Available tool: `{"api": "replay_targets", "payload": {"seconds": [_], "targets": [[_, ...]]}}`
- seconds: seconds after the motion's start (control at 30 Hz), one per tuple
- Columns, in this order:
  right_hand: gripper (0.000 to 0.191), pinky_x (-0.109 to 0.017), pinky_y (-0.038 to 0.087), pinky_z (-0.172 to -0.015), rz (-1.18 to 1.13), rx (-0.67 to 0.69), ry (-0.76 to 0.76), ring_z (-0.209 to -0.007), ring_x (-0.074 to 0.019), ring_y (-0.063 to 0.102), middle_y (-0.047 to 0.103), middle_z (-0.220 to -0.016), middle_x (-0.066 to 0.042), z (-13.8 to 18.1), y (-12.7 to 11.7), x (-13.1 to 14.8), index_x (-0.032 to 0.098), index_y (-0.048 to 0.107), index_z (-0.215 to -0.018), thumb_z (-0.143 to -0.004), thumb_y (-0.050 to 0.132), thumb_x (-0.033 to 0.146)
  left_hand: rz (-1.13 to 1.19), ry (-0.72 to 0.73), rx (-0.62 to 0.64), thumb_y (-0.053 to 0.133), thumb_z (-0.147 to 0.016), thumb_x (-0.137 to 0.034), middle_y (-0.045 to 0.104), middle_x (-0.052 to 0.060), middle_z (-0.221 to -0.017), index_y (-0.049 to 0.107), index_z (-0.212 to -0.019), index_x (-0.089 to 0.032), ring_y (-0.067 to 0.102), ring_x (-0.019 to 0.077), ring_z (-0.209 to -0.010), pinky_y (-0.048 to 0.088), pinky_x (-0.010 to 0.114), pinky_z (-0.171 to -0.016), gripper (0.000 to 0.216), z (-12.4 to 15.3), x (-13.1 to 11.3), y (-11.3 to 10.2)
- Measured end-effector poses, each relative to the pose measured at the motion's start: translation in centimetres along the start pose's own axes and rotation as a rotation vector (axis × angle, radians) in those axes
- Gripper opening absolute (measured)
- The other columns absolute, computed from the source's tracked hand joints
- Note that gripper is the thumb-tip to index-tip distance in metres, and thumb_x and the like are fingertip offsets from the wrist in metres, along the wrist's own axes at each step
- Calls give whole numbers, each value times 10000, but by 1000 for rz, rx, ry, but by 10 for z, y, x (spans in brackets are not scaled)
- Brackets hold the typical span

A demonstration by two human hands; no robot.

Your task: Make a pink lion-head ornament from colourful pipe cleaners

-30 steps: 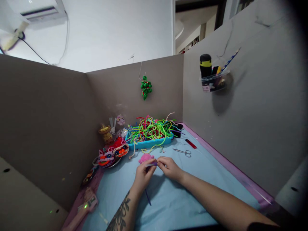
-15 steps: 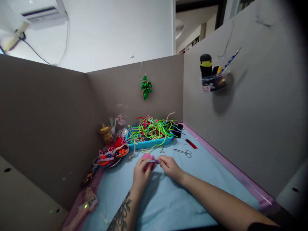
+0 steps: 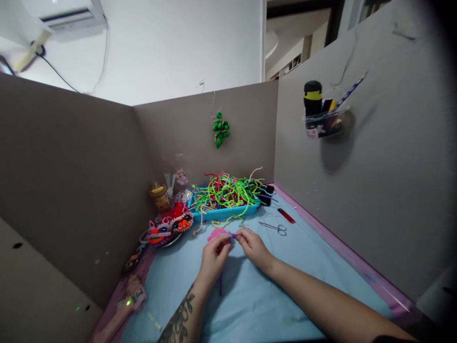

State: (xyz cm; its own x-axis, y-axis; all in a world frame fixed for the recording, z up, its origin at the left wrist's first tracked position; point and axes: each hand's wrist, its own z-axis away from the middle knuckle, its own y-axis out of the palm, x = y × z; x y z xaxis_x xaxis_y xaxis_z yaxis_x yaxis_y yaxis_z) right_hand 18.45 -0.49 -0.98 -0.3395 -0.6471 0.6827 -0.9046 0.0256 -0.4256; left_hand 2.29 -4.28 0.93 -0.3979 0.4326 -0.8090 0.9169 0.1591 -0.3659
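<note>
My left hand (image 3: 214,256) is closed, thumb and fingers pinching a purple pipe cleaner (image 3: 233,236) whose loose end hangs below the palm. My right hand (image 3: 253,245) pinches the same purple pipe cleaner from the other side, fingertips close to those of the left. A fuzzy pink piece (image 3: 217,233) shows just behind my left fingers, which partly hide it; whether they grip it too I cannot tell. Right of the hands, small metal scissors (image 3: 277,228) lie on the blue cloth (image 3: 296,281).
A blue tray (image 3: 228,212) heaped with coloured pipe cleaners stands at the back. Fuzzy cat-like faces (image 3: 160,233) sit to the left, near a pink glue gun (image 3: 132,300). A red strip (image 3: 286,216) lies right of the tray. Grey panels (image 3: 200,128) enclose the table.
My left fingers have shifted and now cover more of the pink piece's lower part. A purple strand now hangs beneath the left hand. The whole view has moved slightly.
</note>
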Motion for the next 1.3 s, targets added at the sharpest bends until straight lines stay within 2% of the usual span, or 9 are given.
{"api": "replay_targets", "payload": {"seconds": [0.43,0.77,0.93,1.1,1.3], "targets": [[63,-262,417,-658,-44,4,43,-729,-155,544,584,-755,-5,1,1,2,194,574,-782,-824,539,164,13,-19,28,566,-777,-238,667,45,-751,686,-851,-159,592,159,-659,468,255,-591,161,0,3,1],[82,-273,413,-658,8,-26,39,-714,-158,530,566,-729,0,1,1,2,192,550,-742,-762,566,115,77,-7,48,533,-832,-281,670,69,-824,665,-862,-151,617,183,-760,497,302,-698,188,0,12,3],[143,-279,409,-665,82,-57,-21,-701,-162,520,537,-704,5,2,1,4,197,507,-716,-732,540,59,178,-18,64,633,-775,-303,686,109,-964,667,-905,-147,635,220,-910,503,340,-799,206,1,17,6],[152,-299,417,-692,172,-104,-199,-721,-179,523,544,-719,-14,6,1,6,198,501,-740,-736,516,47,166,-96,18,670,-734,-313,691,80,-832,648,-832,-134,640,181,-705,518,287,-636,205,2,14,7],[139,-315,415,-655,299,-129,-326,-709,-199,498,531,-701,-33,8,3,8,205,482,-717,-784,512,86,92,-47,-25,667,-734,-296,685,70,-746,670,-747,-138,638,191,-703,516,285,-632,158,3,6,5]]}}
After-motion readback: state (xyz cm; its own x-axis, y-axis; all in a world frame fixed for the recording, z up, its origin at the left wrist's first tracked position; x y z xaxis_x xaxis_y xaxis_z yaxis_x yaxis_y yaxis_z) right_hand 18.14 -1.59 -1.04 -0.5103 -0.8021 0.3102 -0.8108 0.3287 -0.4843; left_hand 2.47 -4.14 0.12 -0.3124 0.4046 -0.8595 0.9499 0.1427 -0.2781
